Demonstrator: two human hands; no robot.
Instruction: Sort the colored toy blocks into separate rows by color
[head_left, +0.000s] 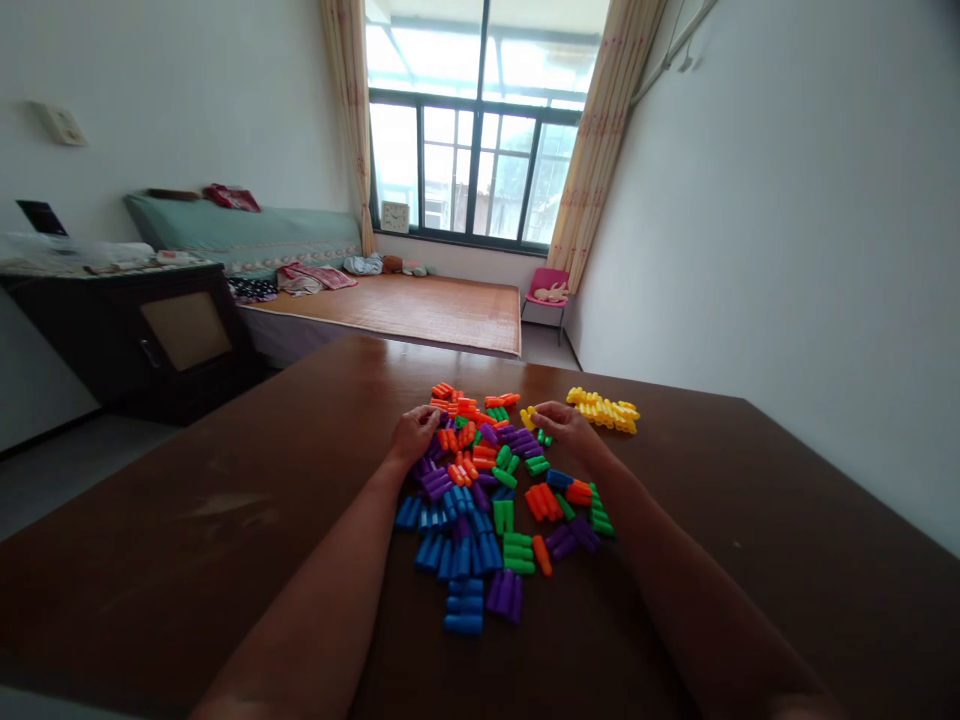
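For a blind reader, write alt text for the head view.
A person's left hand is at a multicolored pile of plastic pieces on a brown table; the right hand holds a yellow piece. A yellow cluster lies farther right.

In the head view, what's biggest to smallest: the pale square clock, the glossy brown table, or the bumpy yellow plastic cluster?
1. Glossy brown table
2. Bumpy yellow plastic cluster
3. Pale square clock

The clock is farther away, so its true size against the cluster is unsure.

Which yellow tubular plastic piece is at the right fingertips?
The yellow tubular plastic piece left of the right hand; the other yellow pieces lie grouped farther right.
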